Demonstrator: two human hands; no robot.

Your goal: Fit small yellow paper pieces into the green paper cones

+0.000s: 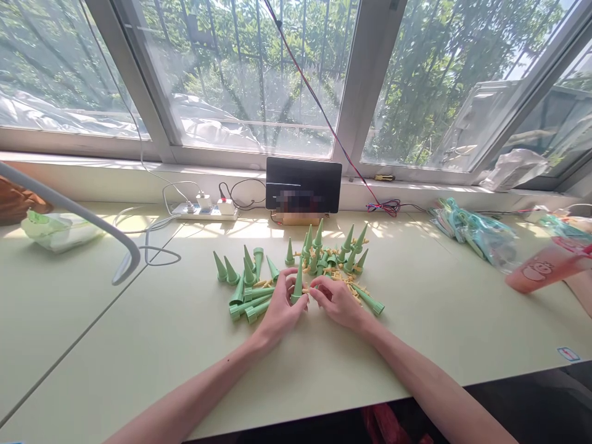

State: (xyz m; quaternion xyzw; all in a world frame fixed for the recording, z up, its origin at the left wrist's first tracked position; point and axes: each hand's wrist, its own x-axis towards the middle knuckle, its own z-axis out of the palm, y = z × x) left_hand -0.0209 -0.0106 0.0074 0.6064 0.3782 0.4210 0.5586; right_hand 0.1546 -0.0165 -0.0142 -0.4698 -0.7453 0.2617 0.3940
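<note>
My left hand (283, 308) is wrapped round a green plastic spike (298, 283), shaped like a plant watering spike, with its tip pointing up. A small yellow valve piece (306, 290) sticks out of its right side. The fingers of my right hand (341, 303) are pinched together close to that valve; whether they grip its end is hard to make out. More green spikes (252, 295) lie and stand left of my left hand. Behind my right hand stand several spikes with yellow valves (350, 259), with loose yellow valves (345, 280) among them.
A dark tablet (304, 185) leans on a stand by the window. A power strip (206, 213) with cables is at the back left. To the right are plastic-bagged items (476, 231) and a pink cup (543, 268). A grey curved bar (92, 216) crosses the left side.
</note>
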